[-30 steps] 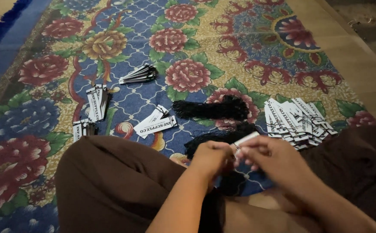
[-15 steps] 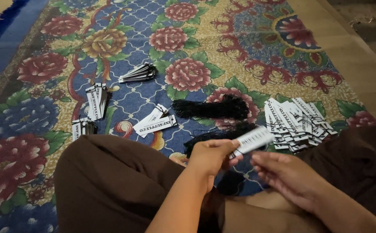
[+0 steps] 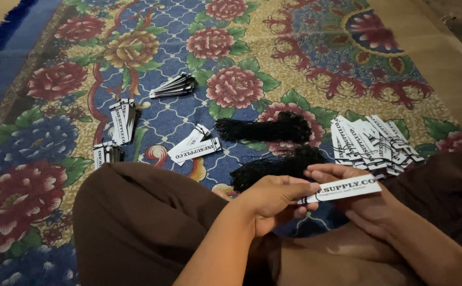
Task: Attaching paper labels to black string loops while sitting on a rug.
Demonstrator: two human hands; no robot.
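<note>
The fingers [image 3: 300,191] of the left hand [image 3: 273,201] are pinching one end of a white rectangular paper tag [image 3: 342,189] over the lap, while the right hand [image 3: 366,206], fingers loosely spread, is cradling it underneath, steadying it near the black string bundle [image 3: 278,165].

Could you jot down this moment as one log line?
left hand: pinches white tag | right hand: under tag | black strings, tag pile on rug

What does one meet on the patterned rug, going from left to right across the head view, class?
Small stack of tags at the knee → stack of white tags → fanned dark-edged tags → loose white tags → black string bundle → large pile of white tags.
</note>
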